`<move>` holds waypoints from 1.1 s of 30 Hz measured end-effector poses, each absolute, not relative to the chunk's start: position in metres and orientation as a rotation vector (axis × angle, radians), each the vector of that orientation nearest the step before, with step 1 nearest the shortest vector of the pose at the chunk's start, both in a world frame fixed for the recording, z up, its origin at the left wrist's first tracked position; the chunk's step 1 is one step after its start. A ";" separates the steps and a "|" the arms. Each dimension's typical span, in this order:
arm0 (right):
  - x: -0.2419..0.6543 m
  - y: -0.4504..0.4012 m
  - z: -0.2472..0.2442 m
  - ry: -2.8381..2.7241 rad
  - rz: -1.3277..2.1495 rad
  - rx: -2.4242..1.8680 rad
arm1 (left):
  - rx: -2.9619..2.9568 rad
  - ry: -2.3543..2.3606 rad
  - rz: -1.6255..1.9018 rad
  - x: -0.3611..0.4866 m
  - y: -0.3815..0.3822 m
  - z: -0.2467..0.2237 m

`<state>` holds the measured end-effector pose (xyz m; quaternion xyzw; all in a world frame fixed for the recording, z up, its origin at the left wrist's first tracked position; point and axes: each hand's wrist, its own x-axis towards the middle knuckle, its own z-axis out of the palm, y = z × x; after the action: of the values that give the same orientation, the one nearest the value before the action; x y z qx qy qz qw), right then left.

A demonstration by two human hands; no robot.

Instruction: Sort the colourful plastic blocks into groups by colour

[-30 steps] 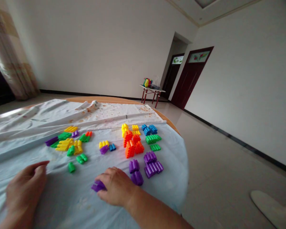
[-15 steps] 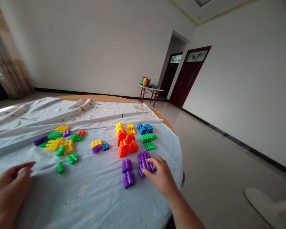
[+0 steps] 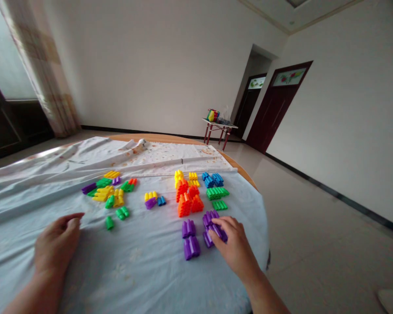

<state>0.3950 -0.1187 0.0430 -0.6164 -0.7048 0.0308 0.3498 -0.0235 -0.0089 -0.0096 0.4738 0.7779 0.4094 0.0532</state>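
My right hand [image 3: 235, 242] has its thumb and fingers around a purple block [image 3: 215, 235] in the right-hand purple group. Beside it, more purple blocks [image 3: 191, 247] lie to the left. My left hand [image 3: 57, 240] rests at the left with fingers stretched out and nothing in it, near a single green block [image 3: 109, 223]. Orange blocks [image 3: 184, 205], yellow blocks [image 3: 178, 177], blue blocks [image 3: 212, 179] and green blocks [image 3: 217, 193] stand grouped by colour beyond my right hand.
A mixed cluster with yellow blocks [image 3: 104, 193] lies at the left. Between the groups are a small purple block [image 3: 150, 203] and a blue one [image 3: 161, 201]. A light blue cloth [image 3: 144, 270] covers the round table. Farther back stands a small side table [image 3: 220, 124].
The view has turned left, so the table's contents appear farther right. More of my left hand and forearm shows. My right hand stays at the purple blocks.
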 end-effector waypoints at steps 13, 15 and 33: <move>0.233 -0.008 0.061 -2.443 0.119 -1.260 | 1.322 2.198 1.235 -0.018 -0.012 -0.003; 0.220 0.006 0.053 -2.461 0.078 -1.372 | 1.329 2.178 1.250 -0.019 -0.013 -0.003; 0.207 -0.038 0.024 -2.466 0.253 -1.262 | 1.320 2.152 1.349 -0.012 -0.016 0.000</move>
<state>0.2066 -0.0381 0.0242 -0.4463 -0.8722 0.0895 0.1792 -0.0117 -0.0162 -0.0005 0.4567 0.7446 0.4666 0.1390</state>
